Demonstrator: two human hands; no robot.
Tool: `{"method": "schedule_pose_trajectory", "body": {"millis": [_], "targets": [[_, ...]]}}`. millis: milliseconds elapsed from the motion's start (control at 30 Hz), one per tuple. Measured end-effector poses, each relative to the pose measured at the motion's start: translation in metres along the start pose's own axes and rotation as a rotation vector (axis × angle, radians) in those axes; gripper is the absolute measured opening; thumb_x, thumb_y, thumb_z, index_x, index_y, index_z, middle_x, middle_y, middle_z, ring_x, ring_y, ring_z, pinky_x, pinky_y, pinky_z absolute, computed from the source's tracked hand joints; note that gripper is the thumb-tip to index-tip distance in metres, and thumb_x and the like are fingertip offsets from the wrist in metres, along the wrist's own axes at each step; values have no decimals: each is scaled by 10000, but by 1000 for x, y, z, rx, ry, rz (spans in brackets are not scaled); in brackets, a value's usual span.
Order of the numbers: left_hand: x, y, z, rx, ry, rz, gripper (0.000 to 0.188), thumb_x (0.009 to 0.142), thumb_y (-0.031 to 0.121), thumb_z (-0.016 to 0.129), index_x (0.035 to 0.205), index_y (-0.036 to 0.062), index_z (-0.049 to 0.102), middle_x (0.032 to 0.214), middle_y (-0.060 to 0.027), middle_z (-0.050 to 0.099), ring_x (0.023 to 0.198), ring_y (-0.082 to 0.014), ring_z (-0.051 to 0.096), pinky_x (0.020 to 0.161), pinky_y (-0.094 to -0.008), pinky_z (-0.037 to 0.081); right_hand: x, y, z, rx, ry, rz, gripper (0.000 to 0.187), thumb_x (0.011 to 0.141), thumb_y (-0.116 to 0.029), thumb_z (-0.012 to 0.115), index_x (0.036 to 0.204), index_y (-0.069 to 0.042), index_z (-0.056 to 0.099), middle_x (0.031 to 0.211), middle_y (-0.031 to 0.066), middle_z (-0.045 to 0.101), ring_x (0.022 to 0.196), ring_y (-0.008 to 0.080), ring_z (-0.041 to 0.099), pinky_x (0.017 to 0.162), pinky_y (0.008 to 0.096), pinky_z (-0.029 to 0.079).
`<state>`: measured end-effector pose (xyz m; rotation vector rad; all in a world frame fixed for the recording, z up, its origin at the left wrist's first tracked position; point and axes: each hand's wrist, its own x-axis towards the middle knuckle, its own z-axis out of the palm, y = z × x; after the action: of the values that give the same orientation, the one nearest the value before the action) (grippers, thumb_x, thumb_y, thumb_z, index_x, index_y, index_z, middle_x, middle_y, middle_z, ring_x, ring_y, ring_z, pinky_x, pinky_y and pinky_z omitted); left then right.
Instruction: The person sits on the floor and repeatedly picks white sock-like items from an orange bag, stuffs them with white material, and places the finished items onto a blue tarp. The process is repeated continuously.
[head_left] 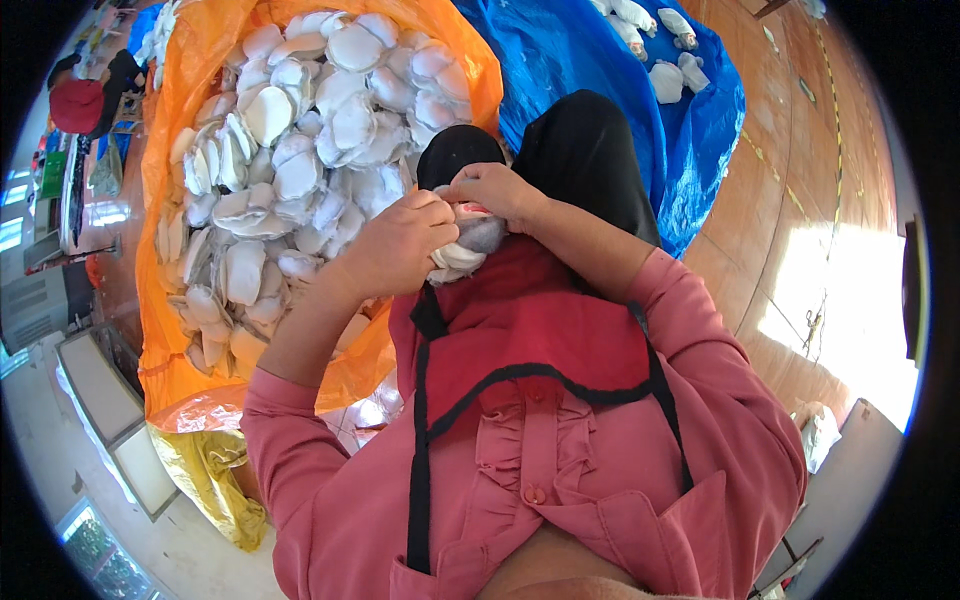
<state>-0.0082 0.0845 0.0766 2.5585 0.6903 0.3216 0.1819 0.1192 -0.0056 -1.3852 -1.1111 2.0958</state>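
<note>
Over my lap, both hands meet on a small bundle of soft white and grey pads (468,250) that shows a bit of red near its top. My left hand (405,238) is closed round its left side, fingers curled. With its fingers pinched together, my right hand (498,192) grips the bundle's upper edge; the fingertips partly hide what they pinch. Just to the left, an orange plastic sack (160,330) lies wide open, filled with a heap of rounded white padded pieces (300,170).
A blue plastic sheet (560,70) spreads beyond my knees, with several white bundles (667,82) on it. Yellow plastic (215,480) lies below the orange sack. Tiled floor (770,200) with yellow striped tape extends on the right. Another person (80,100) sits at the far left.
</note>
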Motion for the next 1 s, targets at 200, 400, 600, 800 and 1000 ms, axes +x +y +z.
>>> {"method": "schedule_pose_trajectory", "body": {"millis": [200,400,600,800,1000], "targets": [[3,-5,-5,-133,-117,-37,209,712,108,686,853,56,541,873,-112,534,894,-335,532,807,-404,446,-1,-3,-4,-145,-57,-30,275,799,-276,773,918,-36,712,840,58,662,802,143,597,747,291,480],[-7,-9,5,-115,-81,-89,302,698,106,707,925,55,515,924,-135,517,930,-351,517,819,-411,436,-9,-5,-26,-512,-169,-983,248,779,-218,780,979,-88,710,1099,66,661,1072,242,584,953,361,443],[-26,-8,24,-147,84,-196,328,675,74,710,899,52,471,912,-132,521,909,-354,529,805,-420,445,-17,7,-40,-693,-435,-985,675,696,-170,827,1316,-164,560,1372,66,512,1319,279,423,1118,399,321],[-41,-7,44,-123,342,-246,368,656,28,736,889,51,452,891,-136,516,841,-347,538,743,-411,465,0,6,-35,-777,-377,-1055,530,794,-320,754,1264,-144,586,1287,92,540,1251,305,464,1080,403,349],[-42,-5,64,-119,703,-397,332,692,-52,699,894,48,455,846,-119,505,756,-283,537,673,-339,455,19,0,-27,-661,-386,-1042,480,850,-340,716,1253,-111,588,1184,111,557,1202,302,491,1058,390,362]]}}
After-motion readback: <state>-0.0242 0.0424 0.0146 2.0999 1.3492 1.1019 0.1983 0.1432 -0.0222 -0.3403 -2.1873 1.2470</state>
